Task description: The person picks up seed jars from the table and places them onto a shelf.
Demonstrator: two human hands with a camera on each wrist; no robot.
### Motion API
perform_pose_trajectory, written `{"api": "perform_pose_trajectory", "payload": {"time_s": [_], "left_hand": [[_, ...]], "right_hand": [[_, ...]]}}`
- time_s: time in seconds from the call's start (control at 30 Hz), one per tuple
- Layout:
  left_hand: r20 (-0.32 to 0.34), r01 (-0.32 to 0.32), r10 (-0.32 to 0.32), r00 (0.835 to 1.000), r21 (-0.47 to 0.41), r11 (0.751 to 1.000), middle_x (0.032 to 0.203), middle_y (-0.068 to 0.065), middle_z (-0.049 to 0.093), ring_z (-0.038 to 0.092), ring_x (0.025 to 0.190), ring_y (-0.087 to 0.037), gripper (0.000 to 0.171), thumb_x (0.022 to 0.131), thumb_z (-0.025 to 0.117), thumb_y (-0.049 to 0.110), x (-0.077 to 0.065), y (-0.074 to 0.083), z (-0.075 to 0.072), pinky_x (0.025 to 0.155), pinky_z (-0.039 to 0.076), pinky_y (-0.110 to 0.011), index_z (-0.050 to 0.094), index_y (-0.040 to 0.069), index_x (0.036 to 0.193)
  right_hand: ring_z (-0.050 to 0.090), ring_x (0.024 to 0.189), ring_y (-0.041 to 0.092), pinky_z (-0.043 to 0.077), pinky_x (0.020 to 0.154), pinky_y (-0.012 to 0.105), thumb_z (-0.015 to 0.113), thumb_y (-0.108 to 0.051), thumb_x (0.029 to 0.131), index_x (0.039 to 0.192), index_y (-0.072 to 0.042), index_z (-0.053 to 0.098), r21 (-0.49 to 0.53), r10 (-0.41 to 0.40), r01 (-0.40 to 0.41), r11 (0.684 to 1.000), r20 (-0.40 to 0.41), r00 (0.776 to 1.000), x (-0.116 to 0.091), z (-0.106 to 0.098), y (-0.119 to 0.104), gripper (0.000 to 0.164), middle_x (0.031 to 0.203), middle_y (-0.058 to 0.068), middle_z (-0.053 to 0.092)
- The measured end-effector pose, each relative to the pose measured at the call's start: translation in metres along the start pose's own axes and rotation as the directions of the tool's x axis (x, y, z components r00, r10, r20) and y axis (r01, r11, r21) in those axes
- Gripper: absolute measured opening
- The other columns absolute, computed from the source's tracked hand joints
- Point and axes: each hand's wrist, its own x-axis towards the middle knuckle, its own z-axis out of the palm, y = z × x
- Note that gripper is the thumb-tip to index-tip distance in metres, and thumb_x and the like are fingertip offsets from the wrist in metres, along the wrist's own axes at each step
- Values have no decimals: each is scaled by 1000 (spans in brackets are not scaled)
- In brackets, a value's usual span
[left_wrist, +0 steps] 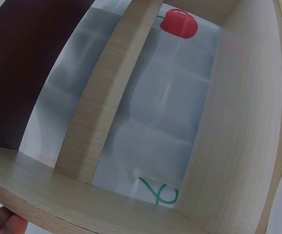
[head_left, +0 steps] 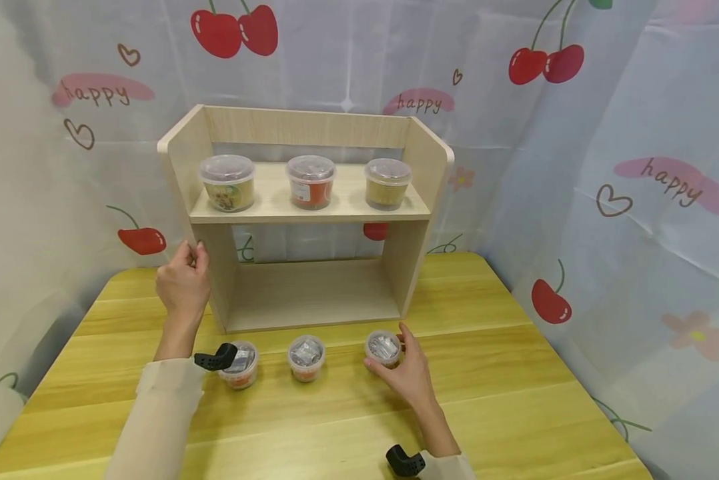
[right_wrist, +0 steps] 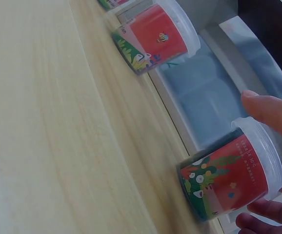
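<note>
My right hand (head_left: pixel 409 375) is spread around a small lidded tub (head_left: pixel 383 348) on the table. In the right wrist view the thumb (right_wrist: pixel 263 108) stands apart from this red-labelled tub (right_wrist: pixel 224 178), and the other fingers lie near its lid. My left hand (head_left: pixel 184 279) has curled fingers at the outer side of the wooden shelf (head_left: pixel 311 295), against its left panel. In the left wrist view, only some fingers (left_wrist: pixel 7 223) show beyond that panel's edge. Two similar tubs stand left of the right one: a middle tub (head_left: pixel 306 358) and a left tub (head_left: pixel 242 373), partly covered by a wrist camera.
Three larger lidded tubs stand on the upper shelf board: a yellowish tub (head_left: pixel 227 184) left, a red-orange tub (head_left: pixel 311 183) in the middle, another yellowish tub (head_left: pixel 387 184) right. The shelf stands on a yellow wooden table (head_left: pixel 515 400). A cherry-patterned curtain (head_left: pixel 347 67) hangs behind.
</note>
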Motion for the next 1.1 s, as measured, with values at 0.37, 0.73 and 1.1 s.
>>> {"api": "perform_pose_trajectory", "payload": {"time_s": [0.37,0.73,1.1], "left_hand": [[20,4,-4,1000,-6,1000,57,-18,52,36,46,-22,33,99,55,20,0,0,-1,46,25,-36,52,0,72],[-4,9,-9,1000,3,1000,54,-14,51,16,50,10,32,97,59,17,-1,0,1,46,23,-35,52,1,70],[30,20,-21,999,10,1000,56,-15,52,27,45,-5,33,99,56,19,-1,0,-1,45,24,-33,53,1,71]], "right_hand": [[57,115,42,46,92,54,86,-37,74,143,7,41,4,33,-33,999,8,999,1,3,0,94,126,27,57],[62,108,38,48,90,52,87,-35,74,135,8,49,7,53,-53,999,23,998,1,3,0,84,122,24,62],[63,104,35,51,85,48,86,-34,75,134,8,50,18,65,-66,998,50,997,6,-5,-3,82,119,23,62]]}}
